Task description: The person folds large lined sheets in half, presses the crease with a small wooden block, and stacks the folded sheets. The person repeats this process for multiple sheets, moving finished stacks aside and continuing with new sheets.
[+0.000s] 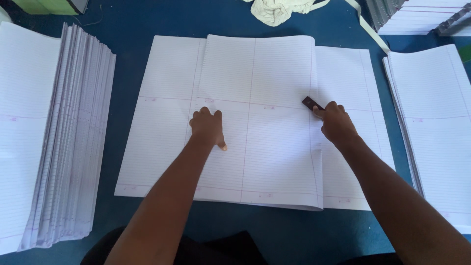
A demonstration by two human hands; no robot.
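A large sheet of white ruled paper (162, 113) lies flat on the blue table (132, 22). On top of it sits a folded stack of the same ruled paper (260, 73), with its folded edge running down the right side. My left hand (208, 126) presses flat on the left part of the folded stack, fingers slightly apart. My right hand (336, 122) rests at the folded edge and grips a small dark flat tool (311, 103), whose tip touches the crease.
A fanned pile of ruled sheets (64, 137) fills the left side. Another pile of ruled sheets (436, 127) lies at the right. A crumpled cream cloth (279, 10) and a strap lie at the far edge, with more stacked paper (417, 17) at the far right.
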